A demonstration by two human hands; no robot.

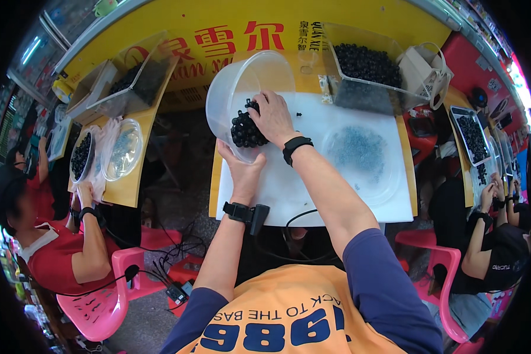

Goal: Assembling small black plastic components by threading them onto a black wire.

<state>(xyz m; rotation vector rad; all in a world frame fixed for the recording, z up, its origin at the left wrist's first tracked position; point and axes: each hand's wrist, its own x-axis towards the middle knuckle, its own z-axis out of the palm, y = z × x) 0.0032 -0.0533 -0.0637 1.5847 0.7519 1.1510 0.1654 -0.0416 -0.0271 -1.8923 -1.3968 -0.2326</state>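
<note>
Pieces (248,133), black and bead-like, sit heaped in the clear tub (221,94) at upper centre, plenty seemingly left, the finished share unclear, left hand (242,170) clamped on its lower edge, right hand (272,118) curled among them, grip uncertain.

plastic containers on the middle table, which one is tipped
The large round tub, tilted with the left hand at its rim and the right hand at its black pieces; the rectangular bin and shallow round tray sit flat.

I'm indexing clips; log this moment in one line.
left hand: supports tilted tub | right hand: touching black pieces inside tub | at right: bluish pieces in clear dish
</note>
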